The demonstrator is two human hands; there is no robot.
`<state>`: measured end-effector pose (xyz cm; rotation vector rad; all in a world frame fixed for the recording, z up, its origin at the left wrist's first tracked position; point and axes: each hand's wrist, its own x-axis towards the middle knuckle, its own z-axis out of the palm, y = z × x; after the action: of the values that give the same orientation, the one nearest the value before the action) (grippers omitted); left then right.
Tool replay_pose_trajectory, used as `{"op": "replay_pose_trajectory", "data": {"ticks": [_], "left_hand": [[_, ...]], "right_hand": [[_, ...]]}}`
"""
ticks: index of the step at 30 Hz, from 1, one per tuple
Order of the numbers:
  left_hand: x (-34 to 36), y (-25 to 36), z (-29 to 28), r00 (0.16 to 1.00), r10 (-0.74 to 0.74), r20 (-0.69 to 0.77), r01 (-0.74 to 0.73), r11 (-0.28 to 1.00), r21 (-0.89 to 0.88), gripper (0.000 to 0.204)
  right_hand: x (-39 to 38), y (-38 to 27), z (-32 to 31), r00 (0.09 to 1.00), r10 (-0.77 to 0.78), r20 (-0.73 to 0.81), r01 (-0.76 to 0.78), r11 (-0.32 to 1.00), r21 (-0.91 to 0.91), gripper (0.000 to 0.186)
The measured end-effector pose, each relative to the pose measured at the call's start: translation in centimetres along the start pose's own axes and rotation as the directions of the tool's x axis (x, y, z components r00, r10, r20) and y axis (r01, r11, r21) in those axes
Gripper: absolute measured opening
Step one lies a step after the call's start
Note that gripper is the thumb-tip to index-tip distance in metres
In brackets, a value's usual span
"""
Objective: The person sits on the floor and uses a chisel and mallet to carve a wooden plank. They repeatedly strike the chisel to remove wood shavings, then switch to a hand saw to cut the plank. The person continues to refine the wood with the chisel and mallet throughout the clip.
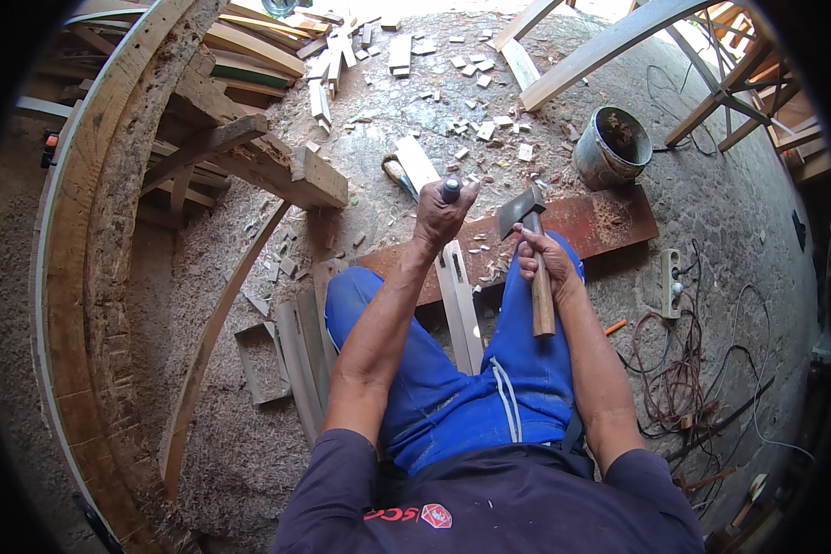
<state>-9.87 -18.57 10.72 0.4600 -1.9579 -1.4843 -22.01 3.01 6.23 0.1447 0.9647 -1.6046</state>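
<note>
My left hand (441, 222) is closed around the dark handle of a chisel (451, 190), which stands upright; its blade is hidden beneath the fist. Just below that hand, a pale wooden bar (464, 319) with slots cut in it runs between my knees across a reddish-brown plank (619, 222). My right hand (545, 258) grips a hammer (544, 309) by its wooden handle, above my right thigh. The metal head points up and left, apart from the chisel.
A grimy bucket (611, 148) stands past the plank's right end. Wood offcuts (471, 69) and shavings litter the floor ahead. To the left rises a large curved timber (74, 323). A power strip (670, 283) and tangled cables (674, 388) lie at right, near curved wooden frames (609, 51).
</note>
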Motion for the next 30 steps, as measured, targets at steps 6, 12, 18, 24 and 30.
{"op": "replay_pose_trajectory", "data": {"ticks": [6, 12, 18, 24, 30], "left_hand": [[0.3, -0.5, 0.1, 0.995, 0.098, -0.005, -0.097, 0.989, 0.116, 0.039], [1.9, -2.0, -1.1, 0.997, 0.03, -0.069, -0.025, 0.997, 0.075, 0.04], [-0.9, 0.3, 1.8, 0.969, 0.243, 0.051, -0.248, 0.936, 0.25, 0.037], [0.1, 0.1, 0.5, 0.99, 0.133, -0.05, -0.12, 0.972, 0.204, 0.039], [-0.2, -0.7, 0.3, 0.985, 0.17, 0.004, -0.167, 0.963, 0.214, 0.028]], "right_hand": [[-0.6, 0.5, 0.9, 0.996, -0.094, -0.009, 0.092, 0.986, -0.136, 0.038], [-4.4, -1.6, 6.0, 0.966, -0.243, 0.089, 0.246, 0.759, -0.603, 0.047], [-7.3, -5.8, 11.7, 0.845, -0.447, 0.293, 0.506, 0.49, -0.71, 0.058], [-8.6, -6.9, 14.1, 0.599, -0.588, 0.543, 0.703, 0.062, -0.709, 0.057], [-9.2, -7.2, 16.0, 0.581, -0.508, 0.636, 0.515, -0.375, -0.771, 0.052]]}}
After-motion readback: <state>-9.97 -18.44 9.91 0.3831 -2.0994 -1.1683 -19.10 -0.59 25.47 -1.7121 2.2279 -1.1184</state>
